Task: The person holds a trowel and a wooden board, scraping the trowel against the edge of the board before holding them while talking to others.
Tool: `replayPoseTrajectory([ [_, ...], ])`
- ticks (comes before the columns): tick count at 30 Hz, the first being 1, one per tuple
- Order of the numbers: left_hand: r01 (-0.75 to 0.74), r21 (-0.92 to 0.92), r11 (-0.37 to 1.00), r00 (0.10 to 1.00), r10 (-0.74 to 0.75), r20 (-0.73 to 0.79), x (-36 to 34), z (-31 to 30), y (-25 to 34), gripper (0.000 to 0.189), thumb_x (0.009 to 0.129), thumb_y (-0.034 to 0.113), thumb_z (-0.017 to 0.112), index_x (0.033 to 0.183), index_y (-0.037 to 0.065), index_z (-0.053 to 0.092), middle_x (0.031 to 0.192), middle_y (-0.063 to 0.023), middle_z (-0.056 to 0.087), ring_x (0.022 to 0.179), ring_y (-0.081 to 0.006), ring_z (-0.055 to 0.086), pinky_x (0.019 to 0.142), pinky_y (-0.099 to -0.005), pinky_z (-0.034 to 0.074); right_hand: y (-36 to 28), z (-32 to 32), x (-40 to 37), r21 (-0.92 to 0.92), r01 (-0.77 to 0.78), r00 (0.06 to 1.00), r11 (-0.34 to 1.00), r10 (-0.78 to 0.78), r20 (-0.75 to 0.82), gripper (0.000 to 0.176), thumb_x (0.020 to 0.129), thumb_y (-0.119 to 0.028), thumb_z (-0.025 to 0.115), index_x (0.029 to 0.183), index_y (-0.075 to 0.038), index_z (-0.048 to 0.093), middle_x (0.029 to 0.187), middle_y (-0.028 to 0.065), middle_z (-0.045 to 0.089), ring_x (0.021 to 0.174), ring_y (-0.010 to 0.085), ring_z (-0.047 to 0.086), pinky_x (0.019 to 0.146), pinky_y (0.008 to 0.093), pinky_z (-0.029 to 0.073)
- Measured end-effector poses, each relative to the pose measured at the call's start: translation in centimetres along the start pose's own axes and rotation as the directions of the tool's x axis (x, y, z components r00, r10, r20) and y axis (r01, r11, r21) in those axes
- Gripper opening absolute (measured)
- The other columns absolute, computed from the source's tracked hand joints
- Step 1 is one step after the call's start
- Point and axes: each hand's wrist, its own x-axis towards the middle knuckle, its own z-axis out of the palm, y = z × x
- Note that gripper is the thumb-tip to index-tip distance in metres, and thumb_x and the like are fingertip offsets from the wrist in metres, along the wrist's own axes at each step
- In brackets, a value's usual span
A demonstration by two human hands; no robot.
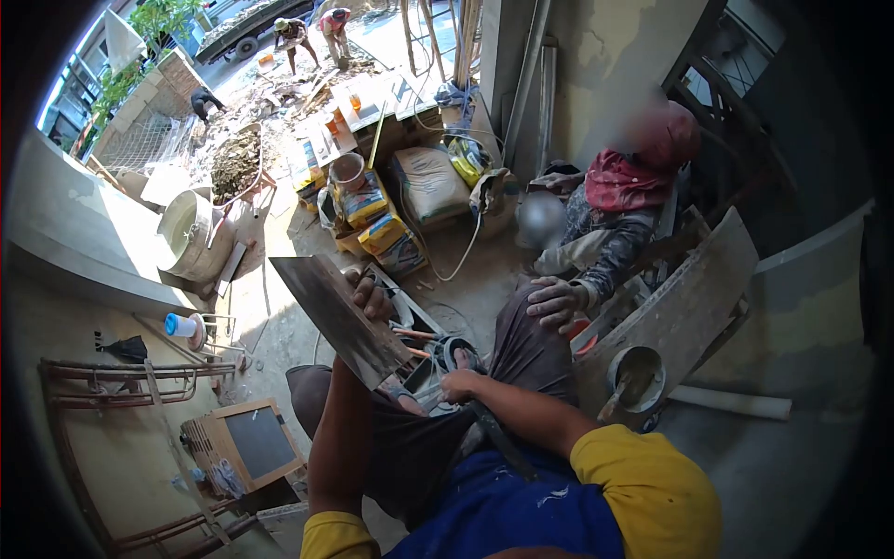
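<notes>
- Gripping a flat plate (331, 317): left hand (374, 296), fingers curled over its right-hand edge. Rest of that hand hidden behind it.
- Plate position: raised in front of the person, tilted, covering part of the left forearm (337, 452), well above the floor (270, 349).
- Right hand (457, 385): low, between the knees, fingers look bent; cannot tell whether it holds anything. Black strap (503, 443) runs just beside it.
- Near that hand in view: round dark-rimmed container (455, 351); contents unclear.
- Person's trousers (531, 359) dark, shirt (521, 508) blue with yellow sleeves.
- Co-worker (629, 200) at the right, red head covering, patterned sleeve. Co-worker's hand (556, 304) by the person's knee; contact cannot be told.
- Bucket (652, 396) right of the person, grey mix inside, tool handle (610, 406) at its rim. White pipe (736, 402) just beside; large board (684, 284) slanting behind.
- Ahead: pale sack (431, 184) next to yellow bags (382, 233), small pail (347, 171) on top of the bags.
- Left side: large drum (191, 242), stool (197, 333) with blue-and-white container (180, 325).
</notes>
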Motion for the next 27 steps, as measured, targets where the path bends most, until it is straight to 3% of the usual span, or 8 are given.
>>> replayPoseTrajectory([
  [1, -0.003, 0.0, 1.0, 1.0, 0.003, 0.002, 0.0, 0.0, 0.0, 0.04, 0.094, 0.026, 0.044, 0.124, -0.001, 0.045, 0.085, -0.005, 0.047, 0.075, -0.0167, 0.048, 0.067, -0.0288, 0.038, 0.4, 0.3, 0.2, -0.004, 0.0, 1.0, 1.0, 0.0, 0.001, 0.026, 0.07, -0.024, 0.06, 0.078, -0.001, 0.068, 0.083, 0.0194, 0.065, 0.081, 0.0347, 0.064, 0.07, 0.0433, 0.05],
  [3, -0.016, -0.002, 1.0, 1.0, 0.016, -0.017, 0.1, 0.5, -0.1, 0.04, 0.094, 0.026, 0.044, 0.124, -0.001, 0.045, 0.086, -0.0055, 0.048, 0.075, -0.0172, 0.048, 0.067, -0.0292, 0.039, 0.4, 0.2, 0.1, 0.042, 0.009, 0.999, 0.999, -0.011, 0.043, 0.043, 0.08, -0.042, 0.057, 0.082, -0.001, 0.068, 0.085, 0.0224, 0.064, 0.083, 0.0399, 0.061, 0.078, 0.0468, 0.044],
  [13, -0.012, -0.028, 1.0, 1.0, 0.012, -0.013, 0.2, 0.4, -0.3, 0.038, 0.094, 0.024, 0.044, 0.122, -0.002, 0.045, 0.087, -0.007, 0.049, 0.076, -0.019, 0.049, 0.07, -0.03, 0.039, -0.3, -0.9, -0.2, 0.157, 0.012, 1.0, 0.988, -0.016, 0.025, 0.046, 0.08, -0.043, 0.057, 0.077, 0.002, 0.067, 0.082, 0.0213, 0.064, 0.08, 0.0389, 0.061, 0.074, 0.0465, 0.044],
  [15, -0.02, -0.039, 0.999, 0.999, 0.019, -0.027, 0.1, 0.5, -0.3, 0.038, 0.094, 0.024, 0.045, 0.122, -0.002, 0.045, 0.087, -0.0072, 0.05, 0.076, -0.0192, 0.05, 0.069, -0.0303, 0.04, -0.5, -1.2, 0.2, 0.052, -0.036, 0.995, 0.998, 0.031, 0.091, 0.028, 0.072, -0.026, 0.06, 0.082, -0.001, 0.068, 0.088, 0.0192, 0.065, 0.085, 0.034, 0.063, 0.073, 0.0435, 0.049],
  [16, -0.022, -0.037, 0.999, 0.999, 0.021, -0.026, 0.2, 0.4, -0.2, 0.038, 0.094, 0.024, 0.045, 0.122, -0.002, 0.045, 0.087, -0.0072, 0.05, 0.076, -0.0192, 0.05, 0.069, -0.0303, 0.04, -0.3, -1.4, 0.1, 0.05, -0.034, 0.995, 0.998, 0.03, 0.091, 0.028, 0.072, -0.026, 0.06, 0.082, -0.001, 0.068, 0.088, 0.0192, 0.065, 0.085, 0.034, 0.063, 0.073, 0.0435, 0.049],
  [18, -0.023, -0.04, 0.999, 1.0, 0.023, -0.002, 0.2, 0.0, -0.1, 0.039, 0.094, 0.024, 0.045, 0.122, -0.003, 0.045, 0.087, -0.0073, 0.05, 0.076, -0.0192, 0.05, 0.069, -0.0306, 0.04, -0.1, -1.3, -0.6, 0.082, -0.027, 0.998, 0.996, 0.023, 0.054, 0.045, 0.083, -0.041, 0.055, 0.078, 0.002, 0.067, 0.082, 0.0216, 0.064, 0.083, 0.0397, 0.061, 0.078, 0.0465, 0.043],
  [21, -0.024, -0.031, 0.999, 1.0, 0.024, -0.002, 0.2, -0.1, -0.1, 0.039, 0.094, 0.024, 0.044, 0.123, -0.002, 0.045, 0.087, -0.0071, 0.05, 0.076, -0.019, 0.05, 0.069, -0.0307, 0.04, 0.3, -0.4, -0.4, 0.097, 0.009, 1.0, 0.995, -0.009, 0.005, 0.045, 0.083, -0.041, 0.054, 0.079, 0.002, 0.067, 0.082, 0.0219, 0.064, 0.084, 0.0401, 0.06, 0.079, 0.0454, 0.043],
  [27, -0.006, -0.02, 1.0, 0.999, 0.006, 0.043, 0.8, -0.1, 0.0, 0.039, 0.095, 0.025, 0.044, 0.123, -0.001, 0.045, 0.087, -0.0066, 0.05, 0.075, -0.0184, 0.05, 0.069, -0.0301, 0.04, 0.0, -0.6, -0.2, 0.107, -0.023, 0.998, 0.994, 0.016, 0.066, 0.046, 0.082, -0.043, 0.055, 0.08, 0.001, 0.067, 0.084, 0.0227, 0.064, 0.084, 0.0407, 0.06, 0.08, 0.0447, 0.043],
])
